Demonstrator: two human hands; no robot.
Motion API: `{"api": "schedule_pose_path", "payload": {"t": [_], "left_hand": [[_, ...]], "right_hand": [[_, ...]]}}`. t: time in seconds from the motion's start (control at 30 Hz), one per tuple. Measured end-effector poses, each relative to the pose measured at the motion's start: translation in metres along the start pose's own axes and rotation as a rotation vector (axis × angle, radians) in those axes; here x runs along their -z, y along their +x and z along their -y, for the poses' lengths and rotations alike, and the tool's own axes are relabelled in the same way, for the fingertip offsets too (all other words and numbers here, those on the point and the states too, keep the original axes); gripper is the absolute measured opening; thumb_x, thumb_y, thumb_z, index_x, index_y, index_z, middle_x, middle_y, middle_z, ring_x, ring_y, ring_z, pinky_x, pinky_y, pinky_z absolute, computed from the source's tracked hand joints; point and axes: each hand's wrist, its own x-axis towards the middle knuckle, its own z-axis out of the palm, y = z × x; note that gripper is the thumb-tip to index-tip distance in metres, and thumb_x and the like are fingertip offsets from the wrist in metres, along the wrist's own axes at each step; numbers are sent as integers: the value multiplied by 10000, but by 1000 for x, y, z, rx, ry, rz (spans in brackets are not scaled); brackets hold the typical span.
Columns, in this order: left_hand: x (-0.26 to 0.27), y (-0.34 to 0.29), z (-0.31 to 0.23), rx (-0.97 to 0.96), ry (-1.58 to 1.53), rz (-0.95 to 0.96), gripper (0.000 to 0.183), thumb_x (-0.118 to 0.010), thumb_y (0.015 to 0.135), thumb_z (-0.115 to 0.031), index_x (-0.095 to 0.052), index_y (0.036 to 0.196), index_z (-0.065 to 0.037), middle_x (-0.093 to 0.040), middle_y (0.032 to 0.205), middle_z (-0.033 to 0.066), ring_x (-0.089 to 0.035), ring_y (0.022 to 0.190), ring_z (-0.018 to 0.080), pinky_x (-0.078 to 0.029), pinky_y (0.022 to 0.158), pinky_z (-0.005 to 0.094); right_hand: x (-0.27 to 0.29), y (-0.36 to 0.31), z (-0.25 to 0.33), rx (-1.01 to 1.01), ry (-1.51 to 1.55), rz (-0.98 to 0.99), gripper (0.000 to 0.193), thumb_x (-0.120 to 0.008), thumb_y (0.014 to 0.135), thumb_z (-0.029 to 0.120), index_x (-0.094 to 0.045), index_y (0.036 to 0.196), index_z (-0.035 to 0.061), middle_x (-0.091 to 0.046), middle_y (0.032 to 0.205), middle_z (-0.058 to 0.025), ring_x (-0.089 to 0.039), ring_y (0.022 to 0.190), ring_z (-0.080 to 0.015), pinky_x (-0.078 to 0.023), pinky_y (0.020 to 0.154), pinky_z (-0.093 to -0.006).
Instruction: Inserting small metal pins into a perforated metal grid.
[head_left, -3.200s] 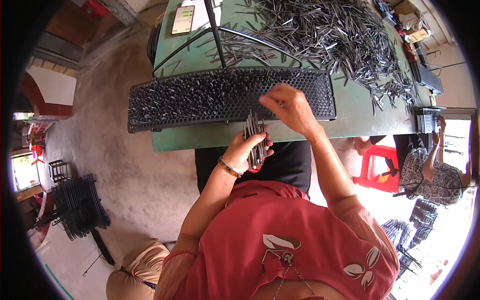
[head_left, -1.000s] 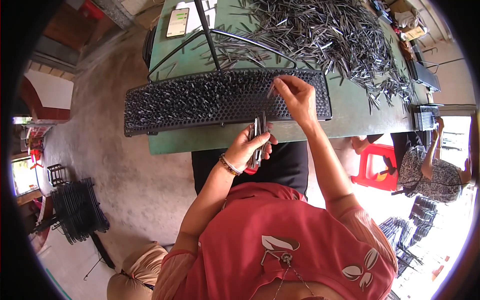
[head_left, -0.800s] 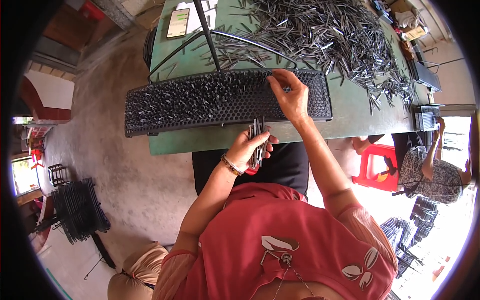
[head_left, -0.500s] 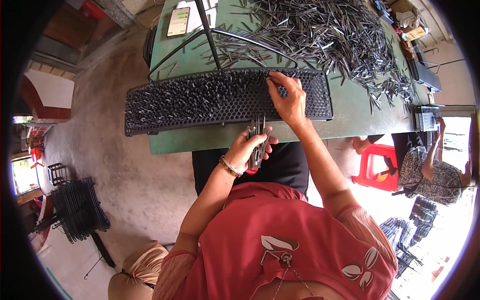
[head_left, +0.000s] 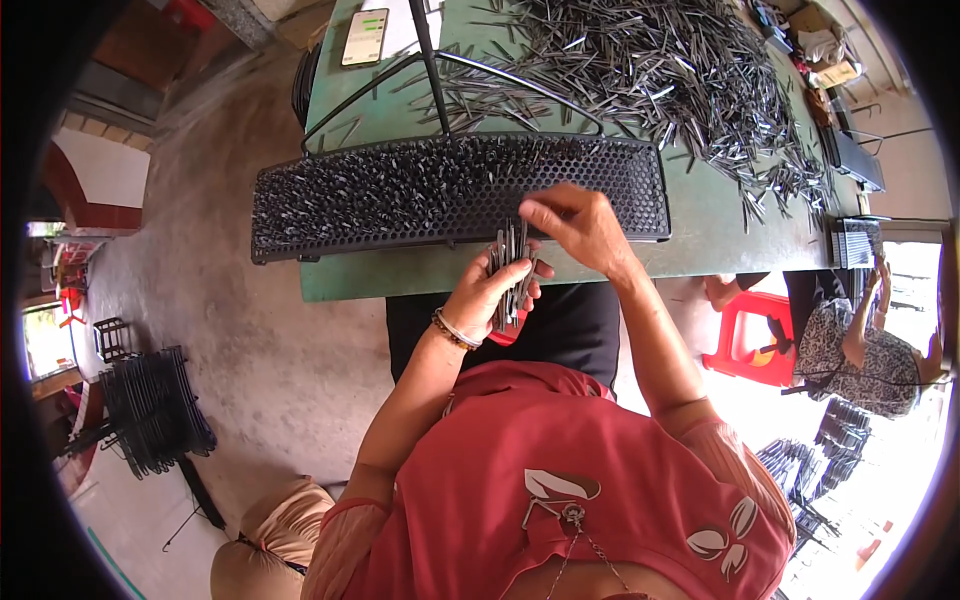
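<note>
Head view: at centre, the left hand (head_left: 478,296) is clamped around a bundle of thin, dark, flat strips (head_left: 512,268), held roughly upright below the long black honeycomb-holed tray (head_left: 628,188). The right hand (head_left: 590,232), right of centre, curls just beside the bundle's upper ends; whether its fingers pinch a strip cannot be told. Strips crowd the tray's left part. The tray rests on the green-topped table (head_left: 712,240), with a heap of loose dark strips (head_left: 665,75) at upper right.

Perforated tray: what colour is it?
The perforated tray is black, shown best in the head view, at its right end.
</note>
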Motion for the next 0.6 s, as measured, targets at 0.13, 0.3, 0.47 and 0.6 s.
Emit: {"api": "schedule_pose_path", "payload": {"t": [0.13, 0.3, 0.47, 0.6], "left_hand": [[-3, 2, -2, -23, 69, 24, 280, -544, 919, -148, -502, 1170, -32, -645, 942, 111, -605, 708, 109, -517, 606, 242], [7, 2, 6, 41, -10, -11, 265, -537, 923, -140, -509, 1160, -24, -650, 951, 122, -607, 717, 111, -518, 613, 244], [7, 3, 10, 45, -13, -34, 315, -513, 939, -158, -487, 1221, -21, -644, 1001, 154, -621, 711, 103, -529, 603, 227], [8, -3, 13, 75, -24, -2, 279, -517, 938, -152, -503, 1189, -30, -645, 1001, 155, -622, 706, 105, -528, 607, 223]], "right_hand": [[2, -3, -7, -252, 281, 204, 237, -678, 845, 176, -671, 926, -46, -673, 761, -74, -624, 692, -115, -497, 630, -245], [8, 13, -7, -290, 310, 39, 249, -656, 867, 161, -649, 1007, -44, -676, 831, -65, -610, 745, -93, -501, 669, -249], [-4, 25, -11, -76, 292, -195, 237, -676, 839, 114, -642, 1039, -8, -678, 796, -64, -618, 731, -89, -500, 672, -244], [-12, 30, -6, 39, 60, -247, 214, -679, 824, 68, -656, 1031, 17, -684, 864, -67, -618, 764, -72, -492, 708, -233]]}}
